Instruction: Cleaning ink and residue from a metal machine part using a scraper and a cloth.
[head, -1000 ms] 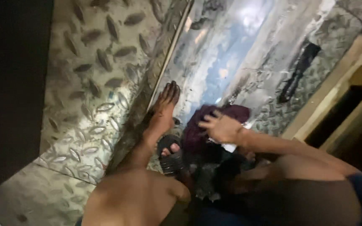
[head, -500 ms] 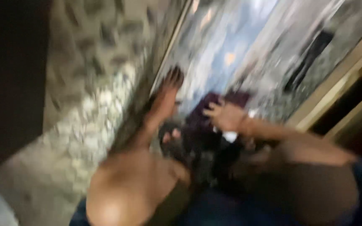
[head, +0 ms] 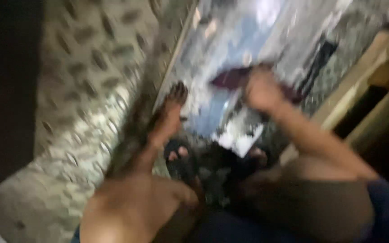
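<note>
Head view, heavily motion-blurred. Right hand [head: 262,92] sits on a dark maroon cloth [head: 232,77], pressing it against the shiny metal panel [head: 230,40]. The cloth lies at roughly 10 o'clock from the knuckles and its long axis runs about 8-to-2 o'clock, with a strip also showing past the hand at 3 o'clock. Fingers look curled down over the cloth, bunching it; blur hides whether they pinch it or only press on it.

Left hand [head: 169,112] is at 8 o'clock from the cloth, well apart from it. Its fingers are extended, close together, tips pointing to 1 o'clock, lying flat along the raised metal edge [head: 158,85] between the checker plate [head: 91,76] and the shiny panel. It holds nothing.

Right hand is the nearer one by far; it is already in contact. Below, at 6 o'clock, a foot in a dark sandal [head: 181,157] and a white scrap [head: 241,139] just beside it.
</note>
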